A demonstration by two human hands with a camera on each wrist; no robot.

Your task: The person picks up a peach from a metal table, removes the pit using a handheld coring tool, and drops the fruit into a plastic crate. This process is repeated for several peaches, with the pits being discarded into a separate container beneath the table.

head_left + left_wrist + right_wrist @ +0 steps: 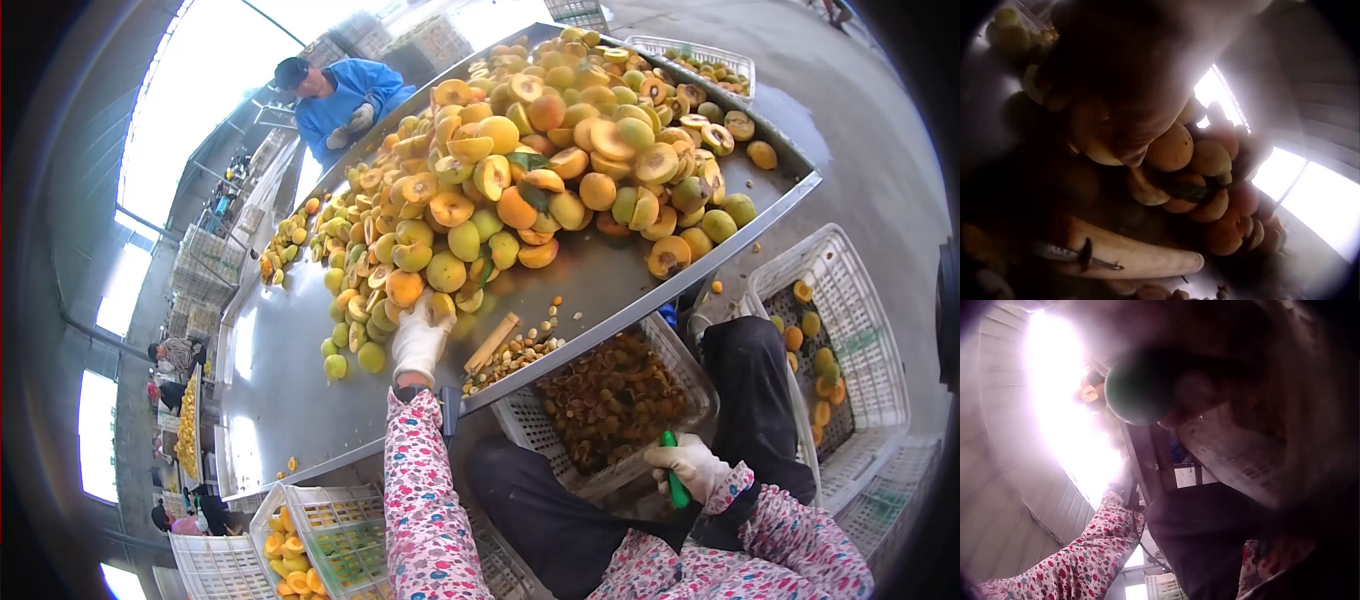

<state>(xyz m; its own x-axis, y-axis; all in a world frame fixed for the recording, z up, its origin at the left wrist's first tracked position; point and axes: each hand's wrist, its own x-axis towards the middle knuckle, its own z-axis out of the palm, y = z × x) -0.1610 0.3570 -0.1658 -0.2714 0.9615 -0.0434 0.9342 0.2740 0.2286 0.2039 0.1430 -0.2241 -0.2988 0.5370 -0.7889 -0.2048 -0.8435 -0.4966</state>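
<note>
My left hand (420, 338), in a white glove, reaches to the near edge of a big heap of apricots (465, 240), many cut in half. Its fingers curl round an apricot (1099, 149), which the hand partly hides in the left wrist view. Low over my lap, the gloved right hand (690, 465) grips a green-handled tool (675, 470); the tool's working end is hidden. A light wooden stick (492, 342) lies on the metal table (290, 400) beside loose apricot pits (515, 360).
Under the table's raised edge stands a crate (705, 400) of dark, shrivelled-looking pieces. A white crate (865, 310) with apricots is at the right, another crate (340, 510) at lower left. Across the table a person in blue (350, 100) works.
</note>
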